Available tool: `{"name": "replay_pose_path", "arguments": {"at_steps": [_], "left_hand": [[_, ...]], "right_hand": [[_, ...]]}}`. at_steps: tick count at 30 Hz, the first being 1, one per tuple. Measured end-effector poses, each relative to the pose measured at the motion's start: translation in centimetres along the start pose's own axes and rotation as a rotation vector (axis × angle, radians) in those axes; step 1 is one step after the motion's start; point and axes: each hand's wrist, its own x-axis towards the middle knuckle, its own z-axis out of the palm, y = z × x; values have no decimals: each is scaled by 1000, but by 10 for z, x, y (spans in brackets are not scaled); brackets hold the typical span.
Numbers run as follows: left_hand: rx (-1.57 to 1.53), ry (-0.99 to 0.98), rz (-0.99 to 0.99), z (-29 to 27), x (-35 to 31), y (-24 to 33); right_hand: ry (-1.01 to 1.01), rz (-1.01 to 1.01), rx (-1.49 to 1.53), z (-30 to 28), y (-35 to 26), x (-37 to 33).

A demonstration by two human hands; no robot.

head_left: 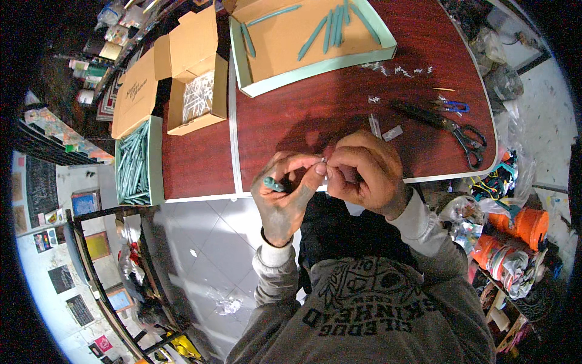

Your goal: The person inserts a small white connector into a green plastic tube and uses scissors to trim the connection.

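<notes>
Both my hands meet over the near edge of the dark red table [267,127]. My left hand [280,209] is closed, with a teal pen-like stick [273,184] held against the palm, one end poking out. Its thumb and forefinger pinch a tiny pale piece [324,161]. Fingertips of my right hand [368,171] press together at the same spot; what they grip is mostly hidden. Just beyond the right hand, small clear strips [393,133] lie on the tabletop.
At the far side an open box [260,86] holds several teal sticks. Left of it are a carton [197,123] of thin white sticks and a box [156,176] full of teal sticks. Black-handled scissors [470,142], a blue cutter [454,107] and white scraps [400,71] lie right.
</notes>
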Motion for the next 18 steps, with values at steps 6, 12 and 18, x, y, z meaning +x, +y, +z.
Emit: {"name": "replay_pose_path", "arguments": {"at_steps": [6,12,18], "left_hand": [[107,66,64,1,-6,15],[-1,102,81,3,-11,15],[44,179,192,-2,-16,28]], "right_hand": [[177,313,246,-2,-30,8],[-19,297,240,-15,-31,10],[65,171,147,-15,-30,10]]}}
